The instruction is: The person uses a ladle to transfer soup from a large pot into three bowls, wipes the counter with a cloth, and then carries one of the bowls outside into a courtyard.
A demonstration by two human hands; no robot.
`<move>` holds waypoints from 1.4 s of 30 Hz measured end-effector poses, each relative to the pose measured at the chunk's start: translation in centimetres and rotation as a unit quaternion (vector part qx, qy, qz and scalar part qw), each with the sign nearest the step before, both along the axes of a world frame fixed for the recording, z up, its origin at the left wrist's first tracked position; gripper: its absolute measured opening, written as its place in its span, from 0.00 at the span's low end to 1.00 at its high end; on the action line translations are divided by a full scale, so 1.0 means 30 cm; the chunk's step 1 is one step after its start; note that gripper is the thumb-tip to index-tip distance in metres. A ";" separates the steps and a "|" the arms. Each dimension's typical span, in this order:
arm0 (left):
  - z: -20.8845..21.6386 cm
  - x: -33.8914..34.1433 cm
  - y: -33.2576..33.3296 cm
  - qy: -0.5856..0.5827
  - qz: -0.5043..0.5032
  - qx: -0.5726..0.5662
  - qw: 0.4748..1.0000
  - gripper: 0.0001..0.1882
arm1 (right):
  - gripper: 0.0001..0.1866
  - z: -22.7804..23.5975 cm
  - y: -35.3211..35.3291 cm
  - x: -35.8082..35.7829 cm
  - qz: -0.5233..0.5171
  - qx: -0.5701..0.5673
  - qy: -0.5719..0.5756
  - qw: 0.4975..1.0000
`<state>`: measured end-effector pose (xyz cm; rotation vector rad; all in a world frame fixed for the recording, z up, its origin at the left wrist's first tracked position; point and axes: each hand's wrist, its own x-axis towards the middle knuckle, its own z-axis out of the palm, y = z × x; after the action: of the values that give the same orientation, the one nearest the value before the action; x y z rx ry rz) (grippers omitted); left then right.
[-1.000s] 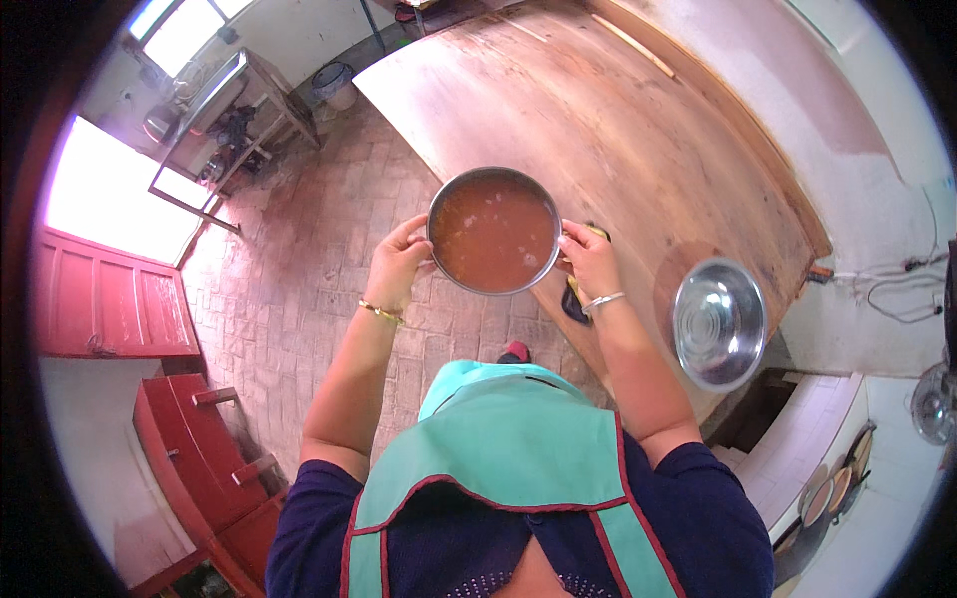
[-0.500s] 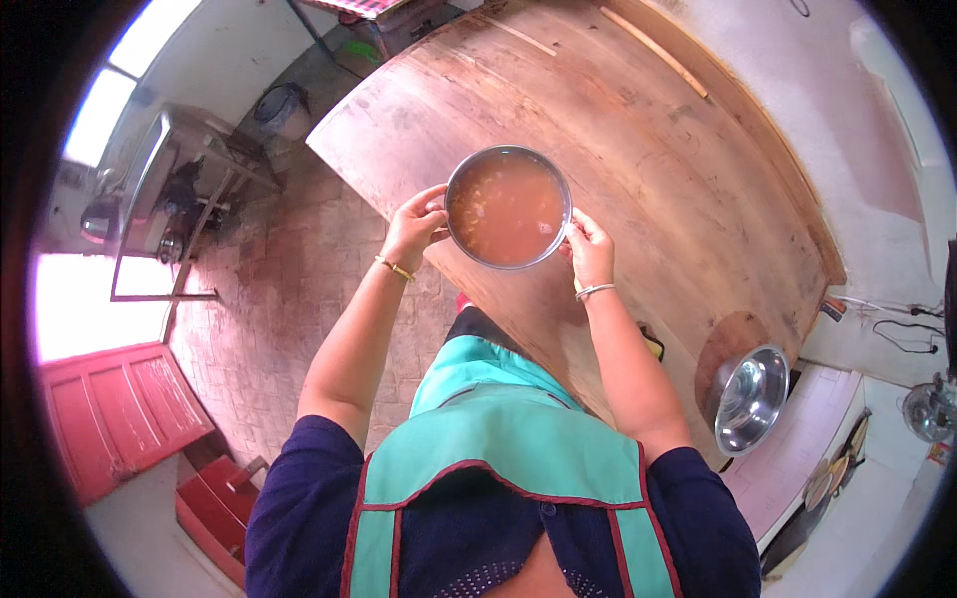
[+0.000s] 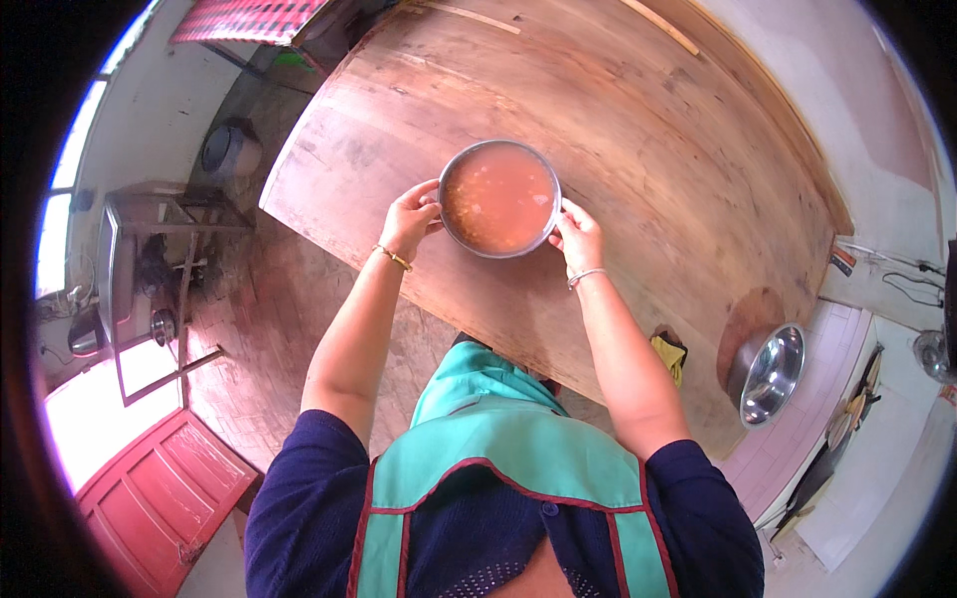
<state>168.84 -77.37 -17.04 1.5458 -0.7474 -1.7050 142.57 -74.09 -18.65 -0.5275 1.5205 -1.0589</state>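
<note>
Over the wide wooden tabletop (image 3: 638, 179), near its front-left part, one round metal pot (image 3: 499, 198) is sitting between two hands; whether its base is touching the wood or hanging just above it cannot be told. It is holding an orange-brown soup (image 3: 498, 199) with pale bits floating in it, filling the pot nearly to the rim.

Both arms are reaching forward from the lower edge, bare from the dark blue short sleeves on, elbows slightly bent and spread apart. One left hand (image 3: 411, 216) is gripping the pot's left rim, fingers curled along the side and thumb pressing near the top; a thin gold bracelet (image 3: 393, 258) is circling that wrist. One right hand (image 3: 577, 235) is clasping the right rim in the same way, fingers wrapping the wall, with one silver bangle (image 3: 585, 276) on the wrist.

Below the arms, a teal apron (image 3: 498, 439) with red trim is covering the person's chest. Well apart to the right, at the tabletop's near corner, one empty steel bowl (image 3: 768, 375) is lying tilted, and one yellow cloth (image 3: 670, 355) is sitting by the edge just beside the right forearm. On the left, a brick floor (image 3: 289, 319) is showing, with one red door (image 3: 159, 488) at the lower left.
</note>
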 end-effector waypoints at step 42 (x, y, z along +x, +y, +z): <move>0.552 -4.011 2.074 0.217 -0.576 0.017 0.788 0.09 | 0.11 0.726 2.754 -3.171 -0.597 -0.126 0.072 0.789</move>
<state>48.49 -15.16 -0.46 0.5440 -1.5707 -2.7820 47.44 8.53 3.11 0.3106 1.8565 -2.2458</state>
